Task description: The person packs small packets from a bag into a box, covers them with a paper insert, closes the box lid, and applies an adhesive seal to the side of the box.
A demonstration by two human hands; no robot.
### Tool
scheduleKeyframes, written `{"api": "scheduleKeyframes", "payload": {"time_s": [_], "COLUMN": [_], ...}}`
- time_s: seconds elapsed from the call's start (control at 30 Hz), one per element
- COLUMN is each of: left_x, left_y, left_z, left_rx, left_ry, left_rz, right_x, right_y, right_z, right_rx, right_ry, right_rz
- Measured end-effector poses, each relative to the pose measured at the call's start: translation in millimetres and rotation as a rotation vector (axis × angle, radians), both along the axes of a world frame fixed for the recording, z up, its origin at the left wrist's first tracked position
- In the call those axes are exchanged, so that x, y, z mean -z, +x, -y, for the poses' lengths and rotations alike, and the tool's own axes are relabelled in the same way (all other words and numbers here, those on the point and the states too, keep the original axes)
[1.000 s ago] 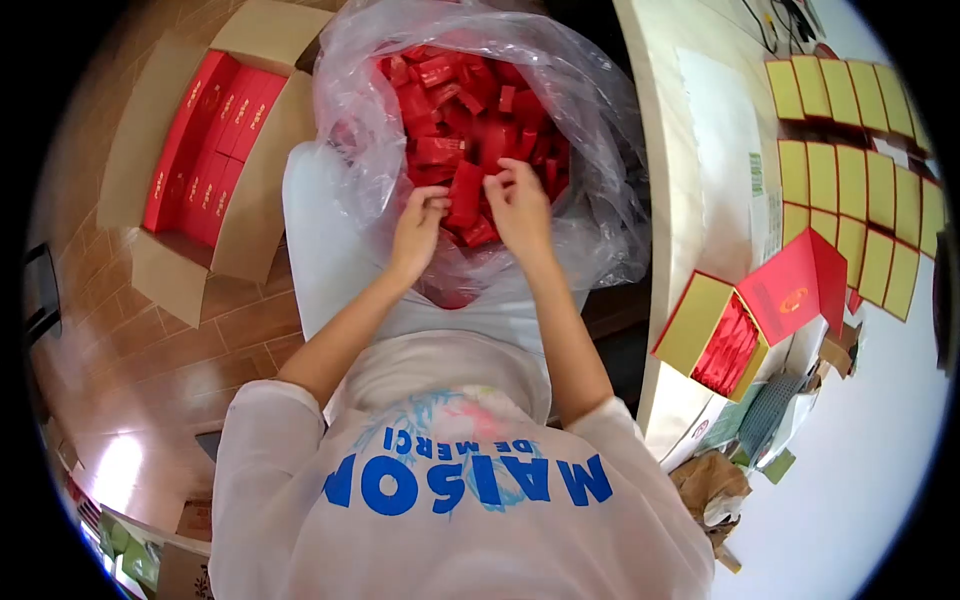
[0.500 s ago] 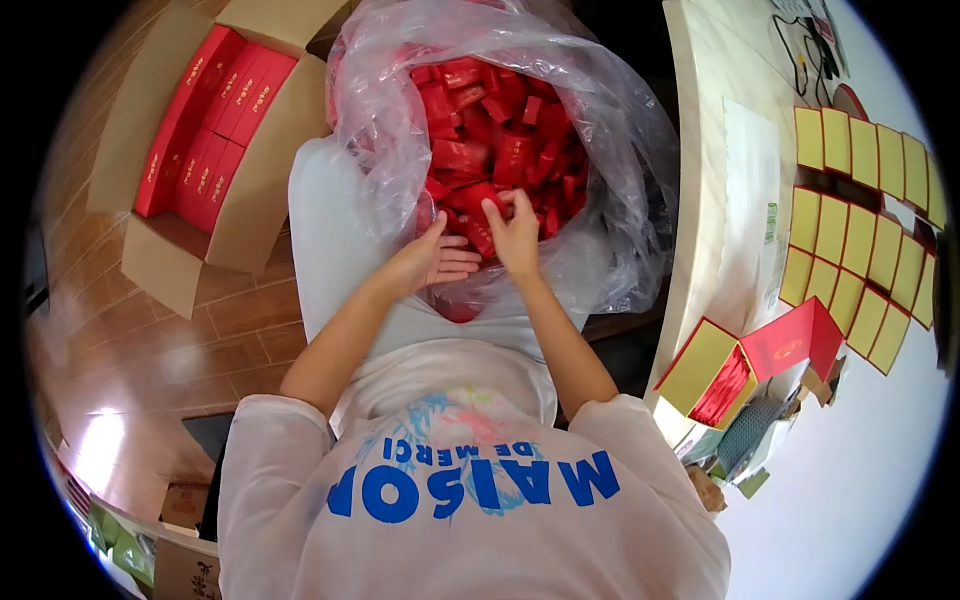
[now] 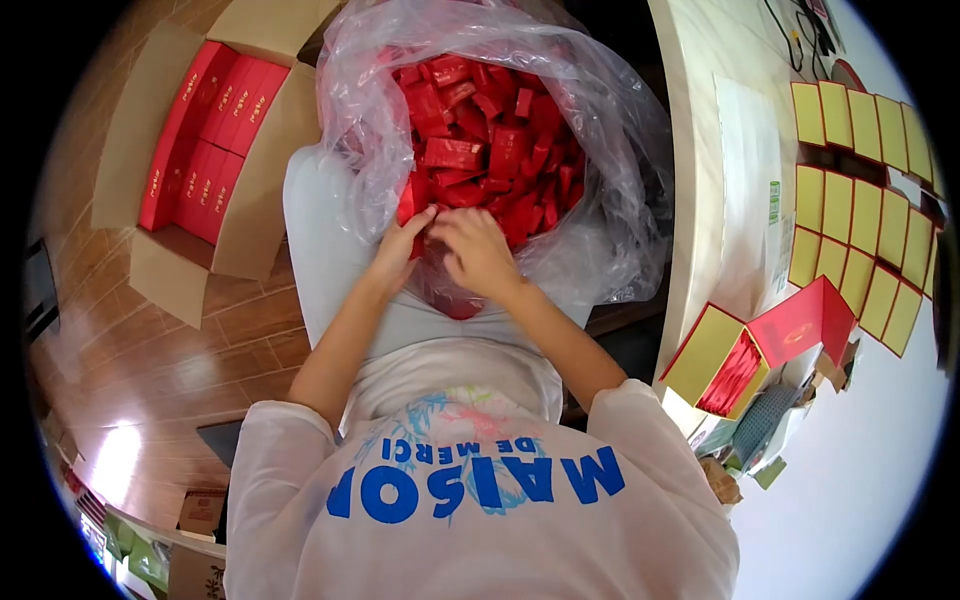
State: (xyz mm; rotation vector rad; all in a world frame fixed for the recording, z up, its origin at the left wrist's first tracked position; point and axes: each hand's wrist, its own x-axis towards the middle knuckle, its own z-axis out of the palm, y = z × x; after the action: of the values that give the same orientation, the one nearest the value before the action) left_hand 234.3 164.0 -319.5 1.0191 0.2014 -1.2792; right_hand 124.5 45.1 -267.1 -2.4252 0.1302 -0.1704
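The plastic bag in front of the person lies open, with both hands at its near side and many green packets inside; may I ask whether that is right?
Not quite: the packets inside the plastic bag are red, not green, as the head view shows. The bag does lie open, with the left hand and right hand at its near side.

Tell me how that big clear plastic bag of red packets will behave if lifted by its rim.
The plastic bag is probably floppy, since it lies in loose creases and folds. It may feel slick, given its glossy sheen. Lifted, it would likely sag under the many red packets heaped inside.
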Motion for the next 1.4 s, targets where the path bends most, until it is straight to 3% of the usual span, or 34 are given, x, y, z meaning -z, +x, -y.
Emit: {"api": "scheduleKeyframes", "payload": {"time_s": [0.07,0.13,0.27,0.4,0.5,0.57,0.6,0.67,0.7,0.77,0.8,0.87,1.0,1.1,1.2,1.27,1.3,1.37,1.4], "left_x": [7,-2,-10,-2,5,15,14,12,7,-4,-7,-10,-10,-6,3,-3,-5,-8,-8], "left_y": [0,-5,-4,-1,-6,-12,-15,-18,-16,-12,-11,-9,-10,-9,-11,-12,-11,-9,-8], "left_z": [-2,3,2,-5,1,5,7,9,10,10,8,5,6,7,8,11,11,12,11], "left_rx": [0.033,-0.010,-0.102,-0.092,-0.088,-0.084,-0.076,-0.018,-0.011,0.102,0.102,0.136,0.111,0.156,0.127,0.129,0.129,0.130,0.137], "left_ry": [-0.043,0.064,0.031,0.021,0.111,0.158,0.154,0.118,0.121,0.081,0.089,-0.089,-0.012,0.040,0.001,0.013,0.032,0.025,0.019], "left_rz": [0.009,0.060,0.018,0.043,0.133,0.258,0.252,0.538,0.538,-0.098,-0.093,-0.360,-0.213,-0.170,-0.144,-0.147,-0.145,-0.166,-0.188], "right_x": [22,53,94,104,57,15,15,21,22,21,29,56,57,50,70,97,96,96,91], "right_y": [14,32,43,36,15,7,2,-6,-2,0,4,8,5,-15,-54,-79,-85,-91,-88], "right_z": [8,14,25,45,70,75,76,71,68,57,47,29,4,24,45,58,60,57,53], "right_rx": [0.137,0.584,0.443,0.863,0.878,0.868,0.877,0.679,0.579,0.470,0.464,0.469,0.610,0.764,0.829,0.740,0.739,0.896,0.887], "right_ry": [0.020,0.100,0.341,0.638,0.684,0.533,0.529,0.445,0.553,0.876,1.048,0.630,0.208,-0.275,-0.354,-0.150,-0.153,0.128,0.132], "right_rz": [-0.045,0.002,-0.269,-0.027,0.039,-0.243,-0.245,-0.239,-0.264,-0.291,-0.256,-0.080,-0.108,-0.239,-0.390,-0.900,-0.899,-0.502,-0.503]}}
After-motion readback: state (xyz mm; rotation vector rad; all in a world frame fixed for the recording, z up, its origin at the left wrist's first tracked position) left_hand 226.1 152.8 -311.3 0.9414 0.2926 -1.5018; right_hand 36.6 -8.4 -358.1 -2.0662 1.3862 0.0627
